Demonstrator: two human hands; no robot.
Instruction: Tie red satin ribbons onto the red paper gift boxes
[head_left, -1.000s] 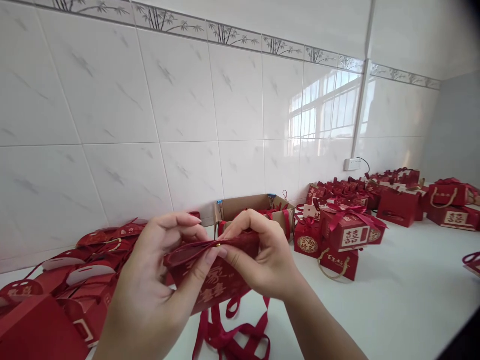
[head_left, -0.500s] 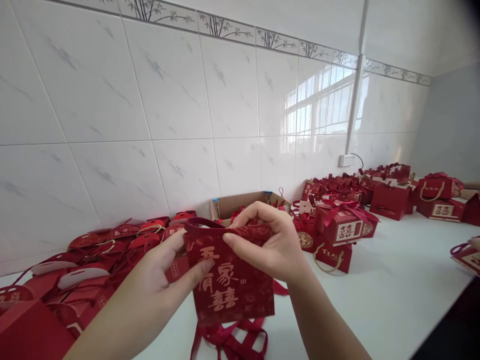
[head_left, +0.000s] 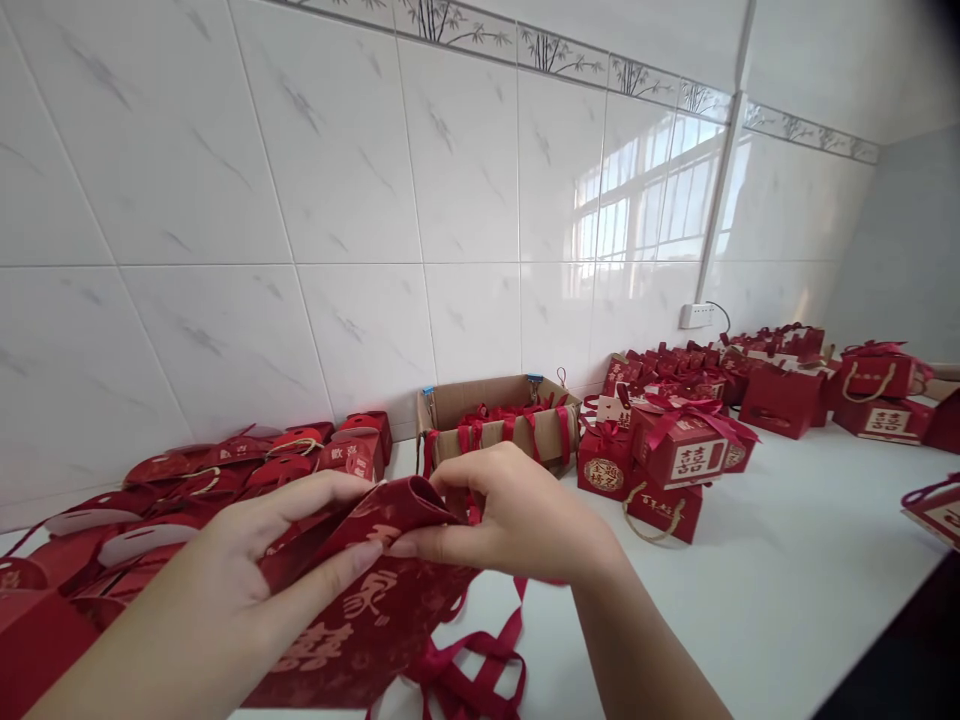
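Note:
A dark red gift bag (head_left: 409, 600) with pale gold characters is tilted low in front of me, its top edge bent open into a curve. My left hand (head_left: 247, 570) pinches the left side of the bag's mouth, thumb on the printed face and fingers behind. At the right part of the mouth, my right hand (head_left: 510, 510) grips the rim between thumb and fingers; its fingertips are partly hidden. Loose crimson ribbons (head_left: 472, 670) lie on the white table just beyond the bag's lower right side.
Behind my hands stands a cardboard box (head_left: 499, 442) with red ribbons draped over its edge. Many red gift boxes (head_left: 225, 460) crowd the left along the tiled wall. More red boxes (head_left: 694, 445) stand at right on the white table (head_left: 787, 540).
The bag has tipped from nearly upright to slanting, and its mouth has been bent open. Both hands have moved slightly down and left, uncovering the cardboard box.

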